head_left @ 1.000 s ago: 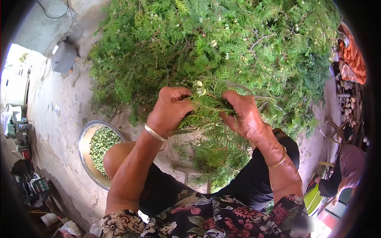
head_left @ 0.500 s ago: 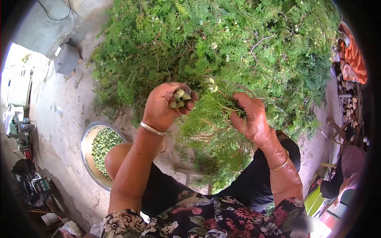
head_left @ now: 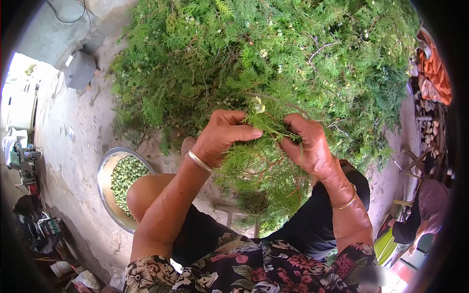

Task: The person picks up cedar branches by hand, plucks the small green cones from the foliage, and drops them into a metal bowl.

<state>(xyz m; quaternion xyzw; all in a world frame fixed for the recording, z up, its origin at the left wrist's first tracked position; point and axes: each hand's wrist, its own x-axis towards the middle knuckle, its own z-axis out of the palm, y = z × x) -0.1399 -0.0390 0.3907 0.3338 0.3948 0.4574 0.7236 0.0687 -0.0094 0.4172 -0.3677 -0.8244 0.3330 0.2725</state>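
Observation:
My right hand (head_left: pixel 305 146) is closed round the stem of a leafy conifer branch (head_left: pixel 254 166) with flat, scale-like green foliage. My left hand (head_left: pixel 222 136) is curled at the same branch, its thumb stretched along the foliage near a pale green cone (head_left: pixel 258 105). The green cones seen in the left palm a moment earlier are hidden by the turned hand. Beside my left knee, a wide metal basin (head_left: pixel 103 183) holds many small green cones (head_left: pixel 128 178).
A large heap of cut conifer branches (head_left: pixel 205 63) fills the floor ahead. A grey object (head_left: pixel 80 71) stands at the upper left. Stacked firewood (head_left: pixel 430 129) and an orange cloth (head_left: pixel 435 73) are at the right, where another person (head_left: pixel 430 210) is partly visible.
My left hand has moved right and turned over, so its palm and the cones no longer show. It now meets the branch. My right hand has hardly moved.

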